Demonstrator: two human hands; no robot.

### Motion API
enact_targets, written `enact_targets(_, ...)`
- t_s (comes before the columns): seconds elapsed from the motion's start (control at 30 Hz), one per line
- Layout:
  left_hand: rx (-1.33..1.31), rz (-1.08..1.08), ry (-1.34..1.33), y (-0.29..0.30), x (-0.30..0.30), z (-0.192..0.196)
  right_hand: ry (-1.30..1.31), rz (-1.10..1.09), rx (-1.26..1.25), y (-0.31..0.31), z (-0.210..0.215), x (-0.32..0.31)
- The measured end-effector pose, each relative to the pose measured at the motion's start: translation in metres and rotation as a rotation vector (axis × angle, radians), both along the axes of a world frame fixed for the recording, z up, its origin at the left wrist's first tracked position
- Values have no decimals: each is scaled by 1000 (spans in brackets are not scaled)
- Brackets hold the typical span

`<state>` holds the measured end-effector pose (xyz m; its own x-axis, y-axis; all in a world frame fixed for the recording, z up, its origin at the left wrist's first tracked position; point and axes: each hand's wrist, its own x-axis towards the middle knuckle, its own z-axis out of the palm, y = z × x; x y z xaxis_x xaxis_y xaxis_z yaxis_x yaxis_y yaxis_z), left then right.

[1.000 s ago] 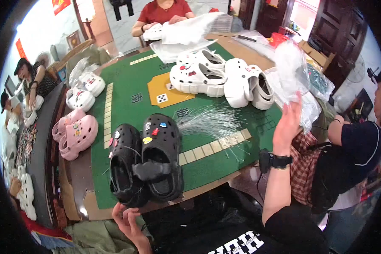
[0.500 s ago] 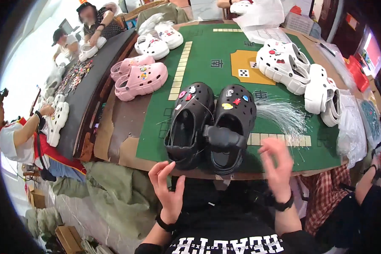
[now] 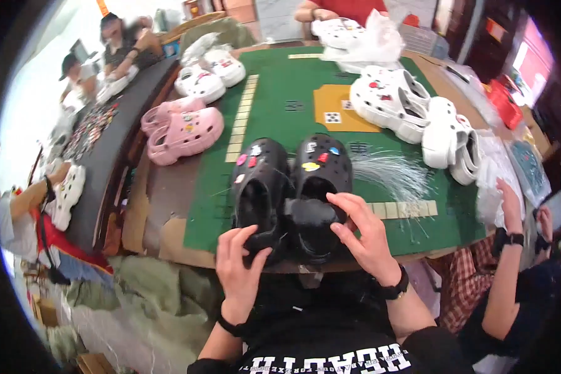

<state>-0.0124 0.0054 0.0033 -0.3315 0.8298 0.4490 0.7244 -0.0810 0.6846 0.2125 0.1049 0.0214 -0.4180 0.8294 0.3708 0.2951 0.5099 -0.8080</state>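
A pair of black clogs with colourful charms stands side by side at the table's near edge, toes pointing away: the left clog point(image 3: 260, 187) and the right clog point(image 3: 323, 168). My left hand point(image 3: 238, 271) curves round the heel of the left clog, thumb and fingers apart; whether it touches is unclear. On the right clog, the broad black heel strap point(image 3: 310, 215) lies across the foot opening. My right hand point(image 3: 364, 240) has its forefinger and thumb at that strap's right end, one at each edge. A thin clear strand shows between the shoes.
A bundle of clear plastic ties point(image 3: 393, 177) fans out to the right on the green mat point(image 3: 280, 81). Pink clogs point(image 3: 187, 131) stand left, white clogs point(image 3: 389, 100) right. A co-worker's hand point(image 3: 510, 199) reaches toward plastic bags point(image 3: 489, 168). Others handle white clogs at a dark side table point(image 3: 128, 124).
My right hand has come in from the air to the right clog's strap. My left hand has moved closer to the left heel. A co-worker's arm has reached in at the right.
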Motion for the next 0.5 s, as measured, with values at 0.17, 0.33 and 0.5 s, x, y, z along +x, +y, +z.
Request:
enact_targets(0.17,52,52,-111,-13,2,-3,-187,-338,171,32,-13,50)
enact_targets(0.33,274,107,-72,-39,0,-30,-501,-531,165,35,-4,117)
enact_targets(0.5,31,-281,-106,-42,25,-10,-632,-506,-42,-5,0,128)
